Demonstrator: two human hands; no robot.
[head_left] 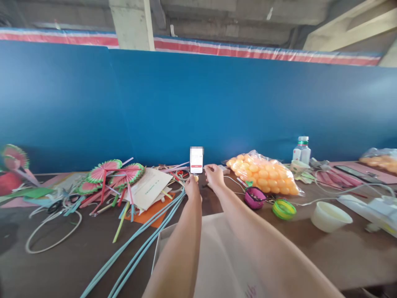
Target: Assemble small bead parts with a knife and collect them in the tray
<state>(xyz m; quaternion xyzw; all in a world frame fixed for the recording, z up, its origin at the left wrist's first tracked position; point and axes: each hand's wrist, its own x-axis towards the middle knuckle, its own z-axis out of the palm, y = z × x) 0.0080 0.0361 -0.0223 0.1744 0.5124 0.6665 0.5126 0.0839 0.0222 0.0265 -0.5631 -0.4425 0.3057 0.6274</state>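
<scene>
A phone [196, 160] with a lit white screen and a red bar stands upright against the blue wall, straight ahead of me. Just below it is my left hand [192, 187], its fingers closed around something small and yellowish that I cannot make out. To the right of the phone, my right hand [214, 175] has its fingers curled together in a pinch, and what they hold, if anything, is too small to tell. Beneath my forearms lies a shallow pale box or tray [217, 248].
Left are watermelon-patterned paper fans [105, 170], papers [150, 188] and long light-blue strips [139, 238]. On the right are a bag of orange balls [263, 174], a purple pouch [254, 198], green tape rolls [284, 209], a white bowl [331, 217], bottles [301, 151] and cables.
</scene>
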